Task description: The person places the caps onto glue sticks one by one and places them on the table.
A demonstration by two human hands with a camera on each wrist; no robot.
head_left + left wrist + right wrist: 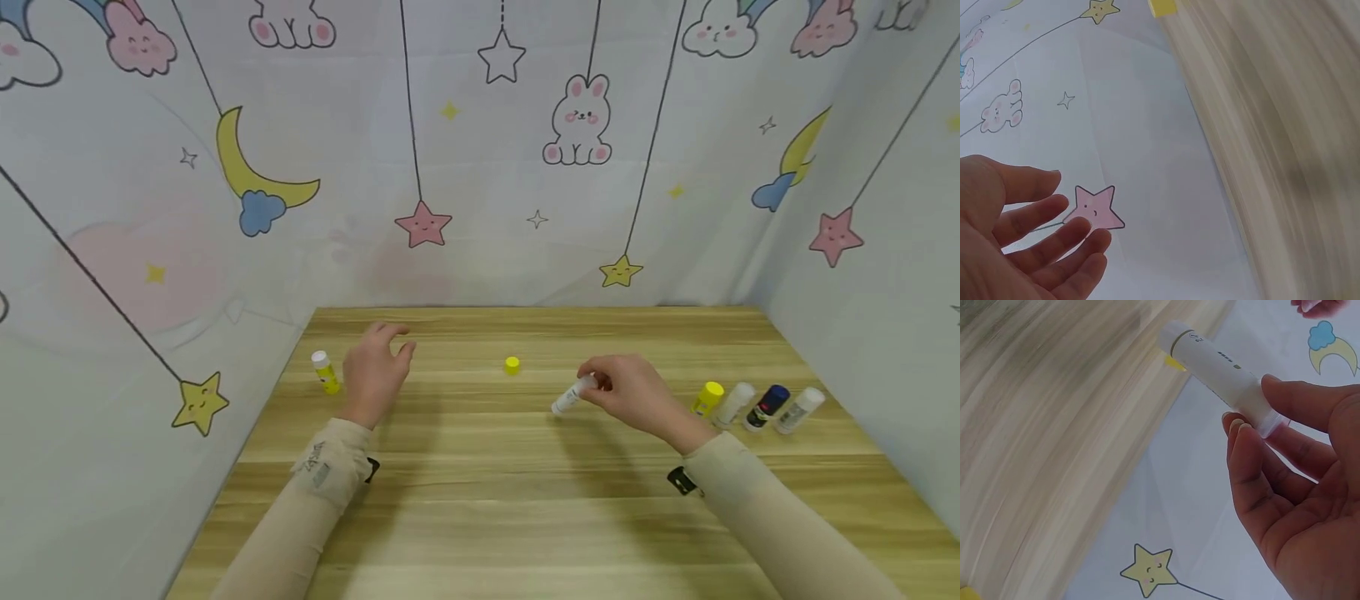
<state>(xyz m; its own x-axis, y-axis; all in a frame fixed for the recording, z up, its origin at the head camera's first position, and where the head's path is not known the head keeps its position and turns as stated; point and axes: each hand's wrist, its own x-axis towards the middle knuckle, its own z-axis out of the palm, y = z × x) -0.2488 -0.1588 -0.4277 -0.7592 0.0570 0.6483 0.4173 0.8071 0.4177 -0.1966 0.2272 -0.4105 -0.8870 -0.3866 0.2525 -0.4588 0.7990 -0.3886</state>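
My right hand (628,390) pinches a white glue stick (570,398) by one end, between thumb and fingertips. The right wrist view shows the glue stick (1216,372) tilted, with small print along its side. My left hand (372,375) holds nothing; in the left wrist view its fingers (1063,240) are loosely bent and apart. Just left of that hand stands a yellow glue stick (326,372) with a white top. A small yellow cap (512,366) sits on the table between the two hands.
Right of my right hand, a yellow-capped stick (707,398), a whitish stick (734,406), a dark blue-capped stick (767,408) and another white stick (800,411) stand in a row. The wooden table (480,517) meets a printed curtain (337,100) behind and at both sides.
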